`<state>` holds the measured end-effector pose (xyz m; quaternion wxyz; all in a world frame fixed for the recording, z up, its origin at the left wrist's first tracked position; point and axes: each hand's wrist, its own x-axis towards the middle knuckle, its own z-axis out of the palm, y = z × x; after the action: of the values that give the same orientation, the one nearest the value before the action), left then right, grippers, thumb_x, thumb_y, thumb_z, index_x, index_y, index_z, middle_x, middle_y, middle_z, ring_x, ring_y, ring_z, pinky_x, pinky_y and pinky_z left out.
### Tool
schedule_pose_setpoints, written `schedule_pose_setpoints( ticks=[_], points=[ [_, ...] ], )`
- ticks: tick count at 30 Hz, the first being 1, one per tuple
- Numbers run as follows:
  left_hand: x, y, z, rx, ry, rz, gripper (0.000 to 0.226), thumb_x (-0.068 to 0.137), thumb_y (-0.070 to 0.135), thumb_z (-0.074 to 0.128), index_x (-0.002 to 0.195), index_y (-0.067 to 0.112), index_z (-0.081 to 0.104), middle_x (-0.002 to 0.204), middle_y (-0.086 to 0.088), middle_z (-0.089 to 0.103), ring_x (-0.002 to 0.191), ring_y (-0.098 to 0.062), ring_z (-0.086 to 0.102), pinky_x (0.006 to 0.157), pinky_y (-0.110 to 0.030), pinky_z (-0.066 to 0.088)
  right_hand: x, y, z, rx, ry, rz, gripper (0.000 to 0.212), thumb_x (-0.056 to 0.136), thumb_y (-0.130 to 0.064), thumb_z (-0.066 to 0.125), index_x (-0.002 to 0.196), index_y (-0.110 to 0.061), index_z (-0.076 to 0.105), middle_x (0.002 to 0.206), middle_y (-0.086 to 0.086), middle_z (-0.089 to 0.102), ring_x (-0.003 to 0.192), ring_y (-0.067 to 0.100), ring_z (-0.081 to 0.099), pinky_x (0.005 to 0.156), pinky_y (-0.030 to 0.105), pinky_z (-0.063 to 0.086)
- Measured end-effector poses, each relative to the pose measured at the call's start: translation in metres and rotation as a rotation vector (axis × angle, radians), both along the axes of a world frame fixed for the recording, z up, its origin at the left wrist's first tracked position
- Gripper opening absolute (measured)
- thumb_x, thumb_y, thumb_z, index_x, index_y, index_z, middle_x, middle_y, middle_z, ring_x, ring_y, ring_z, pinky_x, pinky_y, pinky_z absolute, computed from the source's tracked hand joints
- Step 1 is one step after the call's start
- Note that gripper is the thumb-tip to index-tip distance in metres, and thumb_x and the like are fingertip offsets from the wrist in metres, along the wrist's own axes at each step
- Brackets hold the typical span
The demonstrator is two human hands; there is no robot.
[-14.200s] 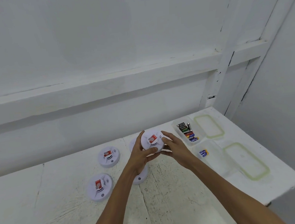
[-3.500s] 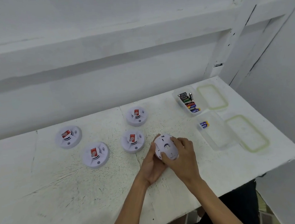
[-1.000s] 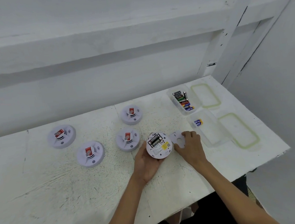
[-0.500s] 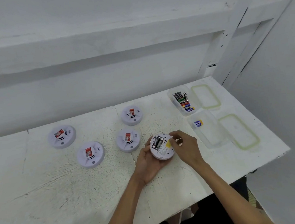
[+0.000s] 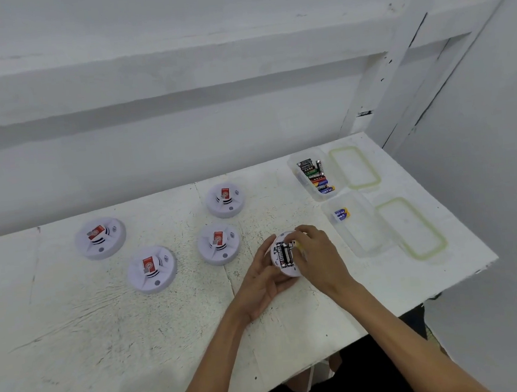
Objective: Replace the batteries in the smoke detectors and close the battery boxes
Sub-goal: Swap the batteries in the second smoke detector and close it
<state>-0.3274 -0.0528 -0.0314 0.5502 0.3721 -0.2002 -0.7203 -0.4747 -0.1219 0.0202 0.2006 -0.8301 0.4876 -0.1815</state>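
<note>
Four idle detectors point(image 5: 152, 269) sit face-up on the table point(image 5: 108, 349), awaiting turns. The left hand point(image 5: 258, 281), fingers wrapped round it, cradles the open detector point(image 5: 290, 270) back-up, baring its batteries point(image 5: 285, 253). The right hand point(image 5: 320, 254) curls fingers over its far rim, likely to pry them. Boxes point(image 5: 364, 236) wait at right.

Left hand point(image 5: 263, 278), right hand point(image 5: 318, 254), both curled.

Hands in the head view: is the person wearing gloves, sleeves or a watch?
Nothing visible. The left hand and right hand are bare, with no gloves, rings or watch, and no sleeves show up to the frame edge.
</note>
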Motion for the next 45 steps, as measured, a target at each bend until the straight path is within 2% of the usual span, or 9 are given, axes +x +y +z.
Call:
schedule_pose_setpoints(
  ticks=[11, 15, 22, 28, 31, 36, 38, 42, 45],
  points=[
    [-0.001, 0.001, -0.001, 0.009, -0.146, -0.082, 0.059, 0.109, 0.002, 0.037, 0.158, 0.032, 0.031, 0.154, -0.001, 0.052, 0.137, -0.034, 0.054, 0.112, -0.055, 0.045, 0.004, -0.006, 0.002, 0.1, 0.211, -0.009, 0.025, 0.098, -0.017, 0.046, 0.12, -0.014, 0.056, 0.12, 0.012, 0.051, 0.091, 0.02, 0.04, 0.07, 0.031, 0.042],
    [0.0, 0.004, -0.004, -0.025, -0.184, -0.123, 0.058, 0.11, 0.008, 0.042, 0.162, 0.028, 0.025, 0.156, -0.002, 0.05, 0.139, -0.035, 0.053, 0.115, -0.06, 0.04, 0.006, -0.009, -0.001, 0.09, 0.202, -0.017, 0.023, 0.101, -0.029, 0.048, 0.112, -0.011, 0.057, 0.113, 0.012, 0.054, 0.09, 0.027, 0.051, 0.074, 0.038, 0.048],
    [0.001, 0.002, -0.001, -0.031, -0.168, -0.117, 0.059, 0.109, 0.006, 0.041, 0.162, 0.026, 0.024, 0.155, -0.001, 0.051, 0.137, -0.035, 0.054, 0.116, -0.061, 0.038, -0.001, -0.011, -0.006, 0.161, -0.07, -0.077, 0.011, 0.093, -0.029, 0.064, 0.098, -0.022, 0.058, 0.101, -0.003, 0.055, 0.089, 0.018, 0.056, 0.069, 0.021, 0.041],
    [0.002, -0.001, -0.001, 0.002, -0.115, -0.078, 0.056, 0.109, 0.005, 0.041, 0.16, 0.025, 0.031, 0.156, -0.007, 0.05, 0.139, -0.037, 0.051, 0.114, -0.06, 0.04, -0.007, -0.003, -0.011, 0.085, -0.161, -0.101, 0.019, 0.092, -0.03, 0.064, 0.11, -0.028, 0.068, 0.121, -0.005, 0.059, 0.11, 0.015, 0.057, 0.092, 0.031, 0.049],
    [0.002, -0.002, -0.004, 0.009, -0.097, -0.072, 0.055, 0.109, 0.005, 0.042, 0.159, 0.025, 0.033, 0.157, -0.009, 0.048, 0.141, -0.038, 0.049, 0.115, -0.062, 0.039, -0.006, 0.002, -0.009, 0.077, -0.17, -0.132, 0.017, 0.089, -0.028, 0.068, 0.107, -0.029, 0.068, 0.125, -0.006, 0.057, 0.119, 0.015, 0.048, 0.092, 0.015, 0.039],
    [0.002, -0.015, 0.004, 0.005, -0.131, -0.09, 0.056, 0.108, 0.005, 0.046, 0.159, 0.024, 0.034, 0.155, -0.009, 0.051, 0.138, -0.038, 0.052, 0.111, -0.059, 0.045, -0.001, 0.0, 0.006, -0.041, -0.193, -0.163, 0.016, 0.081, -0.023, 0.074, 0.096, -0.025, 0.067, 0.101, -0.012, 0.064, 0.118, 0.01, 0.044, 0.084, 0.006, 0.035],
    [0.004, -0.023, 0.007, 0.012, -0.144, -0.08, 0.056, 0.107, 0.005, 0.046, 0.158, 0.025, 0.035, 0.153, -0.008, 0.053, 0.137, -0.038, 0.054, 0.111, -0.059, 0.045, -0.001, -0.001, 0.013, 0.032, -0.295, -0.222, 0.015, 0.081, -0.023, 0.074, 0.094, -0.027, 0.068, 0.099, -0.012, 0.066, 0.107, -0.002, 0.053, 0.079, 0.007, 0.042],
    [0.004, -0.028, 0.003, 0.044, -0.091, -0.029, 0.056, 0.106, 0.004, 0.048, 0.157, 0.025, 0.038, 0.154, -0.008, 0.052, 0.135, -0.039, 0.055, 0.108, -0.056, 0.048, -0.006, -0.012, 0.036, 0.086, -0.581, -0.365, 0.015, 0.084, -0.011, 0.072, 0.096, -0.02, 0.068, 0.078, -0.008, 0.073, 0.078, 0.004, 0.069, 0.075, 0.016, 0.054],
    [0.005, -0.027, 0.001, 0.072, -0.058, -0.001, 0.057, 0.104, 0.004, 0.051, 0.155, 0.026, 0.041, 0.153, -0.007, 0.053, 0.134, -0.039, 0.056, 0.107, -0.055, 0.049, -0.033, -0.041, 0.043, 0.076, -0.64, -0.602, 0.013, 0.082, -0.016, 0.072, 0.095, -0.019, 0.072, 0.073, -0.006, 0.074, 0.073, 0.009, 0.072, 0.079, 0.018, 0.055]
  ],
)
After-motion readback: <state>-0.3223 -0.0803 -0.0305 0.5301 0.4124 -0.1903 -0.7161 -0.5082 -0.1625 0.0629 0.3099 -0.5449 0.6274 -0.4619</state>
